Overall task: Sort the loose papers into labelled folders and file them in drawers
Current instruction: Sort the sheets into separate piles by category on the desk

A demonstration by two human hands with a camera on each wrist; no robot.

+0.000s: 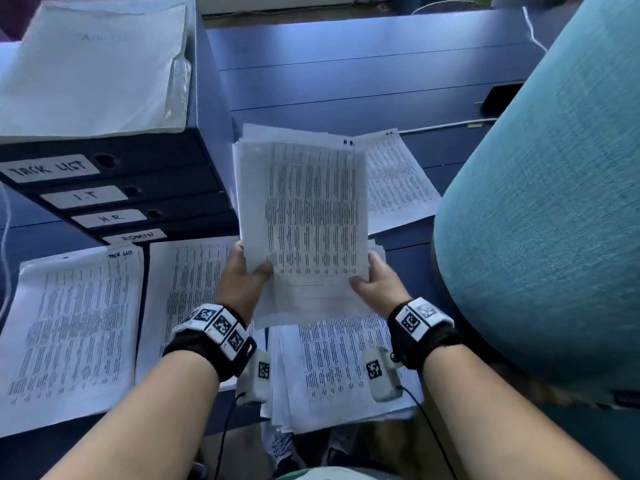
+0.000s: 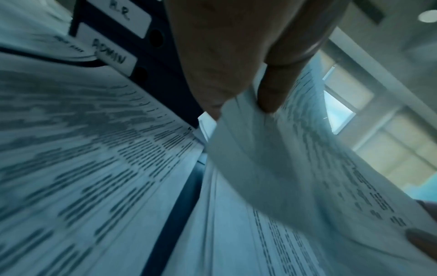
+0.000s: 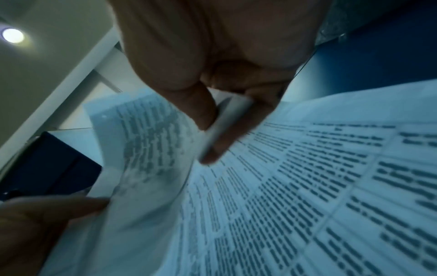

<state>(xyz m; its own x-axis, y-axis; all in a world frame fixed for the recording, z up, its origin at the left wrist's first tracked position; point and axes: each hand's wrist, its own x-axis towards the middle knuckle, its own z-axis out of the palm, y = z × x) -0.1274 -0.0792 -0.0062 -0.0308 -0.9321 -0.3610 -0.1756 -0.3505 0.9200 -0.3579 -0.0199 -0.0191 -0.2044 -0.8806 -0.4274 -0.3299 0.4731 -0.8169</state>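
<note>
Both hands hold up a sheaf of printed papers (image 1: 301, 216) above the blue desk. My left hand (image 1: 244, 271) grips its lower left edge, thumb on top. My right hand (image 1: 374, 282) grips the lower right edge. The left wrist view shows fingers (image 2: 272, 97) pinching the sheaf (image 2: 283, 158); the right wrist view shows the thumb and fingers (image 3: 220, 142) clamping the paper edge (image 3: 146, 145). Four dark folders (image 1: 114, 188) lie stacked at left, labelled TASK LIST, I.T, H.R. and ADMIN. Sorted piles lie on the desk: one marked TASK LIST (image 1: 72, 327), one beside it (image 1: 183, 292), one marked H.R. (image 1: 394, 181).
A loose pile of papers (image 1: 339, 372) lies at the desk's front edge under my wrists. A white plastic folder (image 1: 93, 67) sits on top of the folder stack. A teal chair back (image 1: 547, 202) stands close on the right. Cables (image 1: 446, 124) run along the desk (image 1: 346, 81).
</note>
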